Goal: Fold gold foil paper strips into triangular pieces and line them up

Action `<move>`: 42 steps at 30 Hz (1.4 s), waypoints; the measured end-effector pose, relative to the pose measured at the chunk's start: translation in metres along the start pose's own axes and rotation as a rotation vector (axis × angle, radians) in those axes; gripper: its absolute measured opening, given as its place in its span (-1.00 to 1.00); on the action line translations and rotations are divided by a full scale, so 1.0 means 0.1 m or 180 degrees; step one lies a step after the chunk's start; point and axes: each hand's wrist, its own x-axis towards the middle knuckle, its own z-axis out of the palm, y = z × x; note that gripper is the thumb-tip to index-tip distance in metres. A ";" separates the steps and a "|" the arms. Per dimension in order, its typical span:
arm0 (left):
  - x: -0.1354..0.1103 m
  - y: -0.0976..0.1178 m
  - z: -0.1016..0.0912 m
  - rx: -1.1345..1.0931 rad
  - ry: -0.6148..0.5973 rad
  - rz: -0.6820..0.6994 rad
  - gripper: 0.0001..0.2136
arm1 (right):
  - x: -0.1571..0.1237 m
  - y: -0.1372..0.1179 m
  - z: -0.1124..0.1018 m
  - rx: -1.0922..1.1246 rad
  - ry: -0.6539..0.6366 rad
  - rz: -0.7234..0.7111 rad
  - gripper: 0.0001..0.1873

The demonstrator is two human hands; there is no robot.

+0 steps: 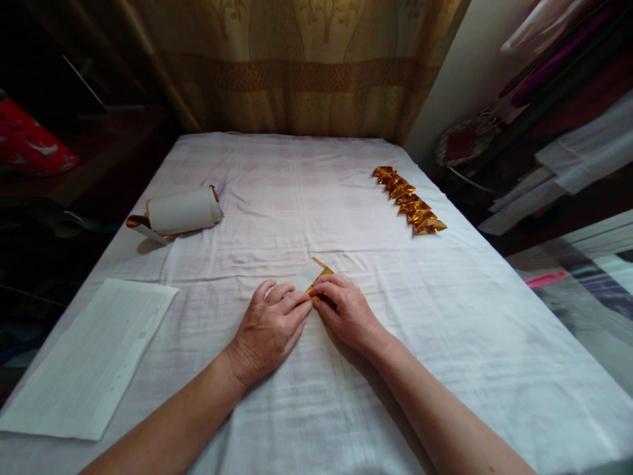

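Observation:
A small piece of gold foil paper (pixel 307 276), white on its back, lies partly folded on the cloth in the middle. My left hand (pixel 271 323) has its fingers bent and close together, with the tips on the paper's near left edge. On the other side, my right hand (pixel 346 309) pinches the folded gold edge between thumb and fingers. The fingertips of both hands almost meet at the near corner, and they hide part of the fold. A narrow gold strip sticks up at the paper's far end.
Folded gold foil pieces (pixel 409 201) form a row at the back right. A roll of white-backed gold foil (pixel 182 210) lies at the left, behind a white sheet (pixel 93 356). The white cloth (pixel 297 191) has wrinkles. A curtain (pixel 297 72) hangs behind.

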 end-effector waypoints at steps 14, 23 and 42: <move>-0.03 -0.20 -0.16 0.0141 -0.0536 0.0218 -0.70 | 0.01 -0.01 0.00 0.0071 0.0066 0.0022 -0.89; -0.07 -0.31 -0.20 0.0124 -0.0508 0.0149 -0.76 | 0.01 -0.03 -0.01 0.0096 0.0029 0.0104 -0.85; 0.03 -0.34 -0.06 -0.0243 0.0054 0.0194 -0.85 | -0.02 0.07 -0.08 -0.0366 0.0640 -0.0134 -0.75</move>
